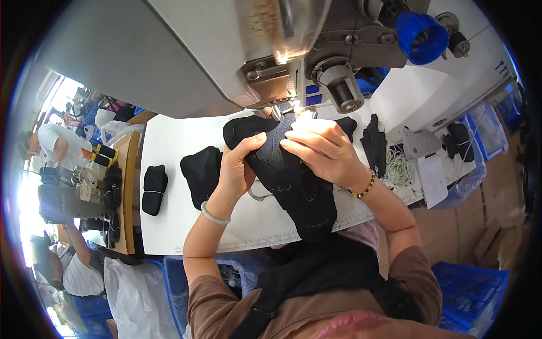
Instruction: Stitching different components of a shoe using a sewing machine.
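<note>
A padded black fabric piece (305, 198) with pale stitch marks hangs from my hands over the white table (169, 237), its lower end reaching past the front edge. A dark grey textured strip (276, 141) lies on its upper part. My left hand (237, 169) grips the left side of the fabric, thumb on top and fingers mostly hidden beneath. My right hand (327, 150) pinches the fabric's right side with bent fingers beside the strip. The upper end sits at the lit needle area of the sewing machine (339, 87); glare hides the needle.
A stack of black pieces (201, 175) and a tied black bundle (154, 190) lie left. Right are dark strips (374, 147), tangled pale cord (398, 168) and a paper slip (432, 181). A blue crate (471, 294) stands lower right. People (59, 144) work at the far left.
</note>
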{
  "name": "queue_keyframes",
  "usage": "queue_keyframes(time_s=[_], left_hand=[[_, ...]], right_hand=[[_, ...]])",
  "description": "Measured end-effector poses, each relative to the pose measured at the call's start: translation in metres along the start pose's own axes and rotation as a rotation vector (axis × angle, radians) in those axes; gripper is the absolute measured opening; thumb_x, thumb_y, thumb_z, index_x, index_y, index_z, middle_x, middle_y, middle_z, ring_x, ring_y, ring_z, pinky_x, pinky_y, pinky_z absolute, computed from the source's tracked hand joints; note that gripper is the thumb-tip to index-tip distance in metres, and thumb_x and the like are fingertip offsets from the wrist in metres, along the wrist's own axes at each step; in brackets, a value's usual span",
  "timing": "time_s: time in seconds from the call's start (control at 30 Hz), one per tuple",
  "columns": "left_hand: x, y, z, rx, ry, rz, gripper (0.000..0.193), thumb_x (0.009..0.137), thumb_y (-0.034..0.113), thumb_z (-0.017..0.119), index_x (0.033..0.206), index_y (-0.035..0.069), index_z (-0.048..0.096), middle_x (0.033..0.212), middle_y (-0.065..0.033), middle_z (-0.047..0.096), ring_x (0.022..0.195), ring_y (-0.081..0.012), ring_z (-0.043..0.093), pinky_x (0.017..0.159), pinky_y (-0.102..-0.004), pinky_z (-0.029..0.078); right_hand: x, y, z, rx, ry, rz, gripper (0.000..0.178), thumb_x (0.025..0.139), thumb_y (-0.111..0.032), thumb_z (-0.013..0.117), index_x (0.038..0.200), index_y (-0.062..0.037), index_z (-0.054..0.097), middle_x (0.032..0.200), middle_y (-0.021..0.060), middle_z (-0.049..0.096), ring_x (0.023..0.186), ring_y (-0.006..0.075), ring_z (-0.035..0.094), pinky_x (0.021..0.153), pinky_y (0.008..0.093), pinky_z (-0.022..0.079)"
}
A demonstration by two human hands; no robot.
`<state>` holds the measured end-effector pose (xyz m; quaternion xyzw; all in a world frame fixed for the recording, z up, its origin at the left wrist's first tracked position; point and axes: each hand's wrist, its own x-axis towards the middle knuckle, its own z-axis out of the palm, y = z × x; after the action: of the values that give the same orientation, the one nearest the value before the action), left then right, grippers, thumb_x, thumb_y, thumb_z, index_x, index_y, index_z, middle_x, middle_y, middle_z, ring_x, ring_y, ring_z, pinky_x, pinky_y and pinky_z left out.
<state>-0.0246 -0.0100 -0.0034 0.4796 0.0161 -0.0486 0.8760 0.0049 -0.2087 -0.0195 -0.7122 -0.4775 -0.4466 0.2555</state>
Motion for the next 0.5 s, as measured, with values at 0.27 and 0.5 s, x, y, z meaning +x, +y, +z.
queue_keyframes(time_s=[0.27, 0.5], left_hand=[[-0.011, -0.012, 0.004, -0.102, 0.002, 0.019, 0.02, 0.083, 0.005, 0.059, 0.102, 0.0, 0.06, 0.094, -0.0063, 0.065, 0.086, -0.0142, 0.063, 0.079, -0.0283, 0.052], [-0.02, -0.024, 0.024, -0.015, 0.027, 0.226, 0.022, 0.086, 0.005, 0.061, 0.108, 0.0, 0.06, 0.098, -0.005, 0.065, 0.089, -0.0119, 0.062, 0.081, -0.0258, 0.049]], right_hand=[[0.003, 0.002, -0.008, 0.059, -0.021, -0.009, 0.037, 0.068, -0.007, 0.065, 0.105, -0.0112, 0.064, 0.106, -0.0025, 0.059, 0.091, 0.0138, 0.055, 0.078, 0.0283, 0.043], [0.001, 0.019, -0.016, 0.24, -0.079, 0.109, 0.028, 0.071, -0.007, 0.066, 0.099, -0.0066, 0.067, 0.102, 0.0055, 0.065, 0.088, 0.0216, 0.058, 0.079, 0.0312, 0.048]])
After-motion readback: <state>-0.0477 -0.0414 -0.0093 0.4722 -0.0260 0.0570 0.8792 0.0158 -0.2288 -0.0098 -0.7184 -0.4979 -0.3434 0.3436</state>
